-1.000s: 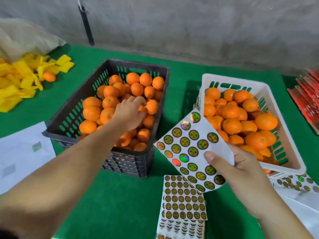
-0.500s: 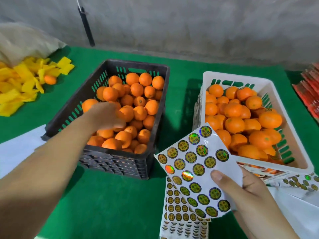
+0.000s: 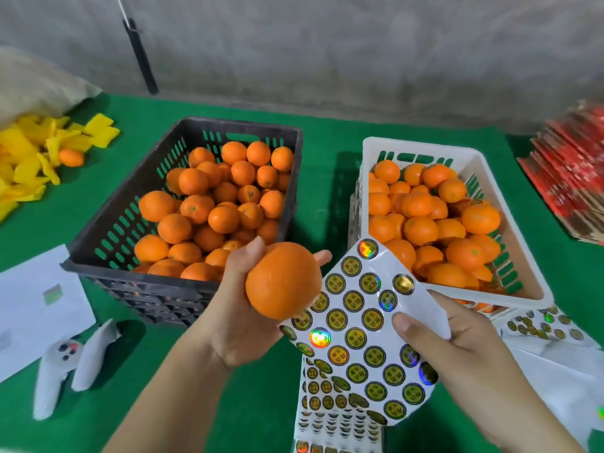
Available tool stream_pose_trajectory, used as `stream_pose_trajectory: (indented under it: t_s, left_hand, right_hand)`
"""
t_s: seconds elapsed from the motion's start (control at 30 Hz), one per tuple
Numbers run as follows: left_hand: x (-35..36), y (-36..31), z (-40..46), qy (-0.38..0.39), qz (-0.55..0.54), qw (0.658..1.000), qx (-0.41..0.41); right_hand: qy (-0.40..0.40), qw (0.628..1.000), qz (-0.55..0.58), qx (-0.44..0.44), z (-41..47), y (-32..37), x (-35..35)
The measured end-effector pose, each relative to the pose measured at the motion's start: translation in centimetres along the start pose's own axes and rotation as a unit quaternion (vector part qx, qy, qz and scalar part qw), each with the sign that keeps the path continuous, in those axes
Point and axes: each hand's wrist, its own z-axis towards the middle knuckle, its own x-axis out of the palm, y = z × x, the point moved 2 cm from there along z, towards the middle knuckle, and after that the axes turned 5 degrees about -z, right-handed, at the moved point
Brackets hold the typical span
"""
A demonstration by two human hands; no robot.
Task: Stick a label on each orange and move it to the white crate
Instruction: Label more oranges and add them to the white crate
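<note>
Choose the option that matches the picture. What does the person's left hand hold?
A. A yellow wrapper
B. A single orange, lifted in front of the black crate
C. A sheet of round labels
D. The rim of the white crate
B: the left hand grips one orange in front of the black crate, while the right hand holds the label sheet.

1. The scene is evenly and fairly brightly lit from above; no harsh highlights are seen on the green table (image 3: 261,403).
2. Soft shadows are cast right of the black crate (image 3: 98,253) and beneath its near wall.
3. Rainbow glare is thrown back by several labels on the sticker sheet (image 3: 362,341).
4. Straight edges are bowed by wide-angle distortion far from the black crate, toward the frame corners.
5. Slight softness is noticed throughout; label print cannot be read.
</note>
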Motion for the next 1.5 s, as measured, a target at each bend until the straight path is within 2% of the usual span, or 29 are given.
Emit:
stream_pose_trajectory:
  t_s: [0.1, 0.2, 0.23, 0.3, 0.33, 0.37, 0.5, 0.67, 0.73, 0.77, 0.83, 0.9, 0.93, 1.0, 1.07, 1.17, 1.27, 1.4, 1.43, 1.5]
  left_hand:
    - [0.2, 1.0, -0.4, -0.023, 0.050, 0.998, -0.003]
    - [0.4, 2.1, 0.0, -0.024, 0.115, 0.992, 0.050]
    - [0.9, 2.3, -0.1, -0.023, 0.141, 0.988, 0.067]
    - [1.4, 2.6, -0.2, -0.034, 0.192, 0.976, 0.097]
    - [1.5, 2.8, -0.2, -0.036, 0.215, 0.970, 0.108]
    - [1.7, 3.1, -0.4, -0.027, 0.232, 0.966, 0.112]
    - [2.3, 3.8, -1.1, 0.058, 0.316, 0.937, 0.140]
    - [3.0, 3.9, -1.4, 0.126, 0.381, 0.902, 0.159]
    - [3.1, 3.9, -1.5, 0.137, 0.369, 0.906, 0.158]
    - [3.1, 3.9, -1.5, 0.138, 0.364, 0.907, 0.161]
    - [3.0, 3.8, -1.4, 0.123, 0.358, 0.909, 0.177]
    - [2.9, 3.9, -1.3, 0.093, 0.351, 0.910, 0.198]
    - [3.1, 4.0, -1.2, 0.078, 0.348, 0.911, 0.207]
    - [3.4, 4.4, -0.8, 0.044, 0.326, 0.921, 0.209]
    - [3.7, 4.8, -0.6, 0.026, 0.258, 0.946, 0.194]
    - [3.8, 5.2, -0.2, 0.017, 0.154, 0.973, 0.172]
    - [3.7, 5.8, -0.1, -0.017, 0.124, 0.978, 0.165]
    - [4.4, 6.4, -0.3, 0.034, -0.009, 0.996, 0.079]
    - [4.5, 6.2, 0.2, 0.028, -0.010, 0.999, 0.042]
    - [3.3, 6.0, -0.2, 0.103, 0.027, 0.992, 0.075]
  right_hand:
    - [-0.003, 0.998, -0.048, -0.029, -0.4, 0.7, -0.1]
    - [-0.077, 0.989, -0.110, -0.067, -0.6, 1.2, 0.1]
    - [-0.113, 0.973, -0.177, -0.096, -0.8, 1.5, 0.1]
    - [-0.165, 0.903, -0.337, -0.211, -1.2, 2.4, 0.1]
    - [-0.172, 0.871, -0.382, -0.256, -1.5, 2.9, 0.2]
    - [-0.168, 0.860, -0.394, -0.277, -1.5, 3.2, 0.2]
    - [-0.119, 0.908, -0.338, -0.218, -1.0, 4.1, 0.5]
    - [-0.063, 0.963, -0.200, -0.171, -0.7, 4.6, -0.2]
    - [-0.036, 0.981, -0.117, -0.149, -0.6, 4.7, -0.6]
    - [-0.051, 0.987, -0.074, -0.134, -0.5, 4.7, -1.0]
    - [-0.132, 0.984, -0.031, -0.114, -0.5, 4.5, -1.9]
    - [-0.212, 0.966, -0.050, -0.142, -1.1, 4.7, -2.0]
    - [-0.222, 0.958, -0.071, -0.166, -1.6, 4.9, -1.6]
    - [-0.198, 0.940, -0.159, -0.228, -2.5, 5.2, 0.2]
    - [-0.158, 0.927, -0.218, -0.261, -2.9, 4.7, 1.8]
    - [-0.121, 0.945, -0.191, -0.234, -3.0, 3.9, 2.7]
    - [-0.062, 0.932, -0.278, -0.224, -3.1, 3.1, 3.3]
    - [-0.065, 0.920, -0.311, -0.229, -2.5, 1.8, 3.6]
    - [-0.056, 0.915, -0.321, -0.237, -2.4, 1.7, 3.4]
    - [-0.016, 0.895, -0.359, -0.264, -2.4, 1.4, 3.0]
